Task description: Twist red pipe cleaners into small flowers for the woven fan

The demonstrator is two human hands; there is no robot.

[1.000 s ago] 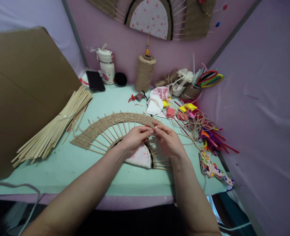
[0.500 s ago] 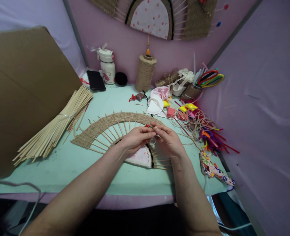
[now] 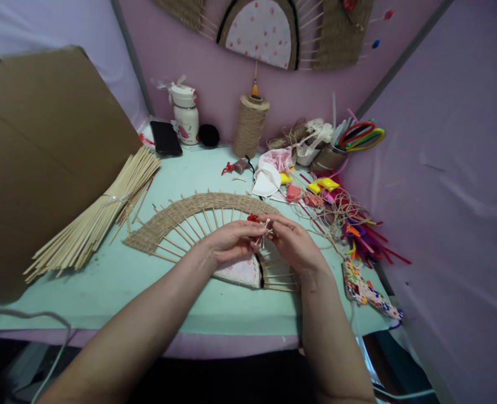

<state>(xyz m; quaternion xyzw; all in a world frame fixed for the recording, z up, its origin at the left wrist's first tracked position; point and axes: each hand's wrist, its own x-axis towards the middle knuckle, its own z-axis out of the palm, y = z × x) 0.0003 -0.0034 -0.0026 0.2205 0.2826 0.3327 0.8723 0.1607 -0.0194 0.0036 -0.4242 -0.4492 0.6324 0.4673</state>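
Observation:
Between my fingertips is a small bunch of thin white stems (image 3: pixel 262 241) that fan out at their ends. My left hand (image 3: pixel 235 238) pinches it from one side, and the bent fingers of my right hand (image 3: pixel 293 241) close on it from the other. Just behind the fingertips shows a small red piece (image 3: pixel 252 217); its kind is unclear. Below both hands lies a fan-shaped weaving (image 3: pixel 206 200) of twine over thin sticks, with a pale, patterned half-round centre (image 3: pixel 240 272) edged in black. My hands and forearms cover part of it.
A tied bundle of sticks (image 3: pixel 92 219) leans by a cardboard sheet (image 3: pixel 46 151) at left. Behind stand a twine spool (image 3: pixel 251 126), a bottle (image 3: pixel 186 118) and a phone (image 3: pixel 165 138). Pipe cleaners (image 3: pixel 368 235), tangled twine (image 3: pixel 341 210) and a patterned glue gun (image 3: pixel 368 292) lie at right.
My right hand has shifted slightly and its fingers have moved a little apart from my left fingertips. More of the white stems and the red piece now show.

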